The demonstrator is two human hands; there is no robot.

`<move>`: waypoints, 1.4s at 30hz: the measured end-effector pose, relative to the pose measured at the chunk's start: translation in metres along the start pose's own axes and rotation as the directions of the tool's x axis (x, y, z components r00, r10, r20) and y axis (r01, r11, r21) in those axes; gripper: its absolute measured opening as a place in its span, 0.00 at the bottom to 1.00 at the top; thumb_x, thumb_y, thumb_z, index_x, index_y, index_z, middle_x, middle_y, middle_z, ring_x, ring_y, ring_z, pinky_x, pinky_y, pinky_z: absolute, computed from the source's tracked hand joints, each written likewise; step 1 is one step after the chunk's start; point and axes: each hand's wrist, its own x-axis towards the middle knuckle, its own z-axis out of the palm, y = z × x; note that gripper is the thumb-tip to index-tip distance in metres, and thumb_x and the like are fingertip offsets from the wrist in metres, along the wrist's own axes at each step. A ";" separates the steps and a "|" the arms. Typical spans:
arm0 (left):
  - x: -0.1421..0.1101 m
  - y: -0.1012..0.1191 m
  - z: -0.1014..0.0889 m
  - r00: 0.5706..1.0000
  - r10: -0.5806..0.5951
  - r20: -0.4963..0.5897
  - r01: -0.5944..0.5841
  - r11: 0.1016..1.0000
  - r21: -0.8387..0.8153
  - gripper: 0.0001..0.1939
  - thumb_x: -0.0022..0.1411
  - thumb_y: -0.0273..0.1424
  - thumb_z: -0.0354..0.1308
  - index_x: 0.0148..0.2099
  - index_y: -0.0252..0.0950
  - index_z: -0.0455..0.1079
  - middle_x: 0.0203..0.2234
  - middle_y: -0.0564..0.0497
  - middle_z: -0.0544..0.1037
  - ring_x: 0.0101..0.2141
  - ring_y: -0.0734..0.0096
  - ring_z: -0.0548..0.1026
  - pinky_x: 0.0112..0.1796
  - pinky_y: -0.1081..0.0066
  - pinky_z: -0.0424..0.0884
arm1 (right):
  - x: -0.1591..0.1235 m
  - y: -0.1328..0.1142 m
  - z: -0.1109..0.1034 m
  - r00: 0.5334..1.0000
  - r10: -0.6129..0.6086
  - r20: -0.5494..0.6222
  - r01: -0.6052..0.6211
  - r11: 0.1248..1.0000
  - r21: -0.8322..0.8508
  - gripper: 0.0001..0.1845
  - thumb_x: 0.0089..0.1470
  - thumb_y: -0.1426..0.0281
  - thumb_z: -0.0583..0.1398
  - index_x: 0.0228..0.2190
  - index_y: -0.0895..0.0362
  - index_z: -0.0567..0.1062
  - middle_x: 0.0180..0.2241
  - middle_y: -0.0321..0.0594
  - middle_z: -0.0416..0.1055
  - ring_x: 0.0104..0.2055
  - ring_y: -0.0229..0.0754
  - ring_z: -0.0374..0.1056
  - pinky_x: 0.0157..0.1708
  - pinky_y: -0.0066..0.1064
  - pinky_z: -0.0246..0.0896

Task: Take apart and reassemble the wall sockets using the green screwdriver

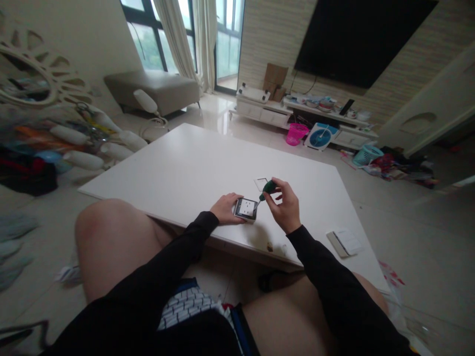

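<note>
A wall socket (246, 206) with a white face and dark border rests on the white table (166, 163) near its front edge. My left hand (224, 208) grips its left side, the thumb along the front and fingers behind. In my right hand (285, 205) is a screwdriver (267, 189) with a dark green handle, held from above. Its metal shaft slants down to the left, and the tip is at the socket's right edge; whether it touches a screw I cannot tell. A white cover frame (261, 184) lies flat just behind the socket.
Two small pieces, one a brownish part (269, 246), lie near the table's front edge. Further right is a flat white and beige box (344, 242). My knees flank the table's front edge. Beyond the table stand a pink basket (297, 133) and a low TV cabinet (260, 112).
</note>
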 end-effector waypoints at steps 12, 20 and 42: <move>-0.001 0.002 0.000 1.000 -0.006 -0.004 0.006 1.000 0.005 0.47 0.45 0.52 0.77 0.63 0.38 0.68 0.51 0.41 0.78 0.51 0.47 0.78 0.53 0.51 0.73 | -0.001 0.005 0.006 0.991 0.073 -0.110 -0.074 0.997 -0.009 0.19 0.61 0.62 0.67 0.50 0.51 0.70 0.41 0.37 0.73 0.32 0.38 0.74 0.23 0.29 0.72; -0.001 0.004 -0.001 1.000 -0.013 0.003 0.013 1.000 0.001 0.46 0.45 0.50 0.77 0.63 0.39 0.68 0.51 0.42 0.78 0.51 0.46 0.78 0.54 0.50 0.73 | -0.002 0.004 0.009 0.994 0.077 -0.071 -0.074 0.996 0.047 0.20 0.63 0.65 0.65 0.55 0.50 0.69 0.45 0.39 0.71 0.34 0.39 0.75 0.22 0.27 0.74; -0.003 0.002 -0.002 0.998 0.019 0.067 -0.021 1.000 0.023 0.49 0.49 0.48 0.74 0.69 0.39 0.62 0.60 0.40 0.74 0.59 0.42 0.72 0.59 0.47 0.67 | -0.006 0.010 0.003 0.994 0.107 -0.020 -0.106 0.994 0.034 0.22 0.65 0.65 0.64 0.58 0.47 0.68 0.49 0.41 0.71 0.37 0.40 0.75 0.21 0.28 0.72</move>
